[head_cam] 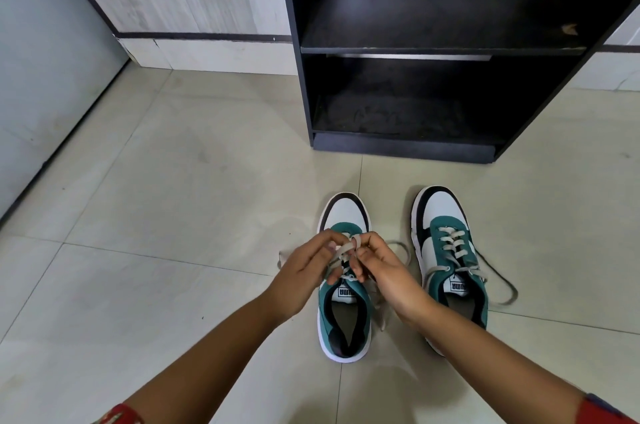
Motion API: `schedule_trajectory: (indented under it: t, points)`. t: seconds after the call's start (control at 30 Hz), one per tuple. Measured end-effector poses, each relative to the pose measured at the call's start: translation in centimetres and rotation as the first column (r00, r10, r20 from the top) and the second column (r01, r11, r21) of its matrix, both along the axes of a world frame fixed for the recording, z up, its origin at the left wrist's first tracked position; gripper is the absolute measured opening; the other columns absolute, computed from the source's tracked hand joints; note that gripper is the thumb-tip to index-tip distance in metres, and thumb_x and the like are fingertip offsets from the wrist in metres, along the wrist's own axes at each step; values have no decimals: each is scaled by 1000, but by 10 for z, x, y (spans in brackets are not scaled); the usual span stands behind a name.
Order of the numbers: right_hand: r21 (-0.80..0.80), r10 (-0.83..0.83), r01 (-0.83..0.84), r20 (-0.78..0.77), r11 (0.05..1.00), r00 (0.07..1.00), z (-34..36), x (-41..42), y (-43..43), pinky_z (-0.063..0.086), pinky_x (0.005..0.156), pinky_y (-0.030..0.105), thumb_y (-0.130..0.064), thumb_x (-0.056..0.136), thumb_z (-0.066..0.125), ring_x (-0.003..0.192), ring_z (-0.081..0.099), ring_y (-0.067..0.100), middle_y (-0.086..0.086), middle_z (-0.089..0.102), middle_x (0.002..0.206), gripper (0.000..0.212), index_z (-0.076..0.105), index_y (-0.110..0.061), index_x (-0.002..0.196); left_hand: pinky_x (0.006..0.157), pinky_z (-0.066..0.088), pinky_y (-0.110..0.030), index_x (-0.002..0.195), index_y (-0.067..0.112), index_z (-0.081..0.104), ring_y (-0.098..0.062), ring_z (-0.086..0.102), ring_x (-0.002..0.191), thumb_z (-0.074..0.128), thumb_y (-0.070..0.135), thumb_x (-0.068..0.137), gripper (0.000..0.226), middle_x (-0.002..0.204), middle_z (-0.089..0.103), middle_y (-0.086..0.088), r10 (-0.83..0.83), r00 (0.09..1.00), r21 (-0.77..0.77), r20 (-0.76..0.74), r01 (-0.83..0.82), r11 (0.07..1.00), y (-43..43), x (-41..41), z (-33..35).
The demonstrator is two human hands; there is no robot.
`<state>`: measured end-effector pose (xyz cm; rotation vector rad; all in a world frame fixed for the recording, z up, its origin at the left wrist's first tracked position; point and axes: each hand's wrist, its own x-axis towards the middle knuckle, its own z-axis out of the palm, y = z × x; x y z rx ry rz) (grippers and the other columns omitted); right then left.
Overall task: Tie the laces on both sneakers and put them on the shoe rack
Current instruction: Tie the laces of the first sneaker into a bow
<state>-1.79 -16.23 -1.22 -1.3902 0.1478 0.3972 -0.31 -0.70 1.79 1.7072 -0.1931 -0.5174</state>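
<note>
Two green, white and black sneakers stand side by side on the tiled floor, toes pointing at the rack. Over the left sneaker (344, 319) my left hand (304, 271) and my right hand (384, 267) both pinch its grey laces (343, 248), which cross between my fingertips. One lace end trails on the floor to the left of that shoe. The right sneaker (450, 250) stands untouched, its laces (498, 281) loose and spilling onto the floor on its right. The black shoe rack (433, 49) stands just beyond the shoes, its two visible shelves bare.
A pale tiled wall with a dark stripe runs behind the rack. A grey door or panel (45, 60) closes off the left side. Beige floor tiles (173, 198) spread around the shoes.
</note>
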Motion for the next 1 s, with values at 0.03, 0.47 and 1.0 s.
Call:
schedule_trajectory:
  t: [0.03,0.47,1.0]
  points:
    - [24,-7,7,3,1000,1000,-3,0,0,39,60,19,-2,97,32,51,43,6,1,45,58,15,41,-12,91,50,33,-7,95,11,55,0,40,48,31,10,99,24,55,52,12,-35,999,-37,-26,34,999,-2,0,1]
    - [96,95,-107,119,990,988,-12,-4,2,43,62,14,-5,91,37,59,53,7,7,65,70,11,31,-13,97,37,27,-14,93,3,57,-5,35,35,49,15,94,14,57,51,-11,-5,963,10,-270,9,1000,-2,16,-3]
    - [12,48,-49,39,999,998,0,0,1,44,55,20,-8,95,43,51,50,12,-1,60,55,11,40,-11,85,41,29,-13,84,10,49,-2,35,37,45,16,96,14,57,40,1,124,956,57,-266,-113,992,-6,12,-7]
